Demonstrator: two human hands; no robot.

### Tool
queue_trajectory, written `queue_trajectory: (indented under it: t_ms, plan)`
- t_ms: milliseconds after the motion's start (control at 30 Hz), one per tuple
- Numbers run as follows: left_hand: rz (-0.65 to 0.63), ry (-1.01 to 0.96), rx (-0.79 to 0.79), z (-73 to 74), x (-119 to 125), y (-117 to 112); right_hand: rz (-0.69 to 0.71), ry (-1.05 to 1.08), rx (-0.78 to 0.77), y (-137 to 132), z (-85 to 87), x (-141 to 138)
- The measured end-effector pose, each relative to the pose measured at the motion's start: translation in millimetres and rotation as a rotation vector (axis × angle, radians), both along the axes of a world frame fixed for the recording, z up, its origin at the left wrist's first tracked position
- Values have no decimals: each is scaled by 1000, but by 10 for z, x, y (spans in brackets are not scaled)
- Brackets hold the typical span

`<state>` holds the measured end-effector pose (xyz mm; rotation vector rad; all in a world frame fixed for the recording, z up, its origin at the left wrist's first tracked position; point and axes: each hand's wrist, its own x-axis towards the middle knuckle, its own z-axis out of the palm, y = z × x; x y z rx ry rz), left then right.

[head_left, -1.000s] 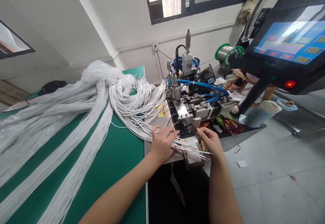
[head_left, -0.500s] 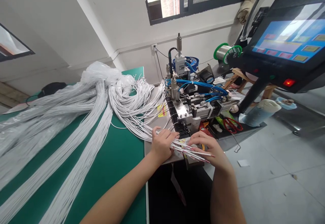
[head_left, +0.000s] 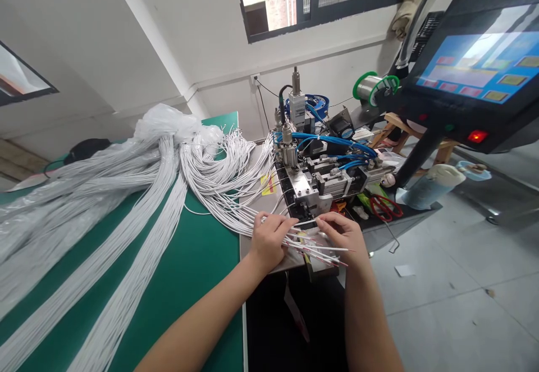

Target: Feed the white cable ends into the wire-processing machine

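Note:
My left hand (head_left: 269, 240) is closed around a bundle of white cables (head_left: 231, 214) near their ends. Thin reddish tips of the cable ends (head_left: 324, 254) fan out to the right, below my right hand. Between thumb and fingers, my right hand (head_left: 343, 234) pinches the end of a single white cable (head_left: 307, 223), drawn apart from the bundle. That end is close to the front of a bench machine (head_left: 305, 192) with metal blocks and blue air tubes. My fingertips partly hide the cable's tip.
More white cables (head_left: 138, 237) and clear plastic wrapping (head_left: 168, 122) lie on the green table (head_left: 197, 282). Right of the machine are red-handled scissors (head_left: 385, 208), a control screen (head_left: 480, 71), a green-rimmed wire spool (head_left: 374, 88) and a bottle (head_left: 433, 186).
My right hand has moved up and slightly left, toward the machine, lifting one cable end away from the others. My left hand stays nearly in place on the bundle.

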<state>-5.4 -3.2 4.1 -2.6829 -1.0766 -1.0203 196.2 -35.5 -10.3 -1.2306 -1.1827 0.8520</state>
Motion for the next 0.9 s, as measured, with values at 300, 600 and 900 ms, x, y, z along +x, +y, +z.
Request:
queue_trajectory:
  t_ms: [300,600,900]
  plan:
    - [-53,36,16,-29,-5,14,19,-20,44,49,-15,-3]
    - [-44,80,-16,-30,7,11,213,-86,60,10,78,113]
    - [-35,117,-66,-11,9,10,35,-402,27,111,-17,157]
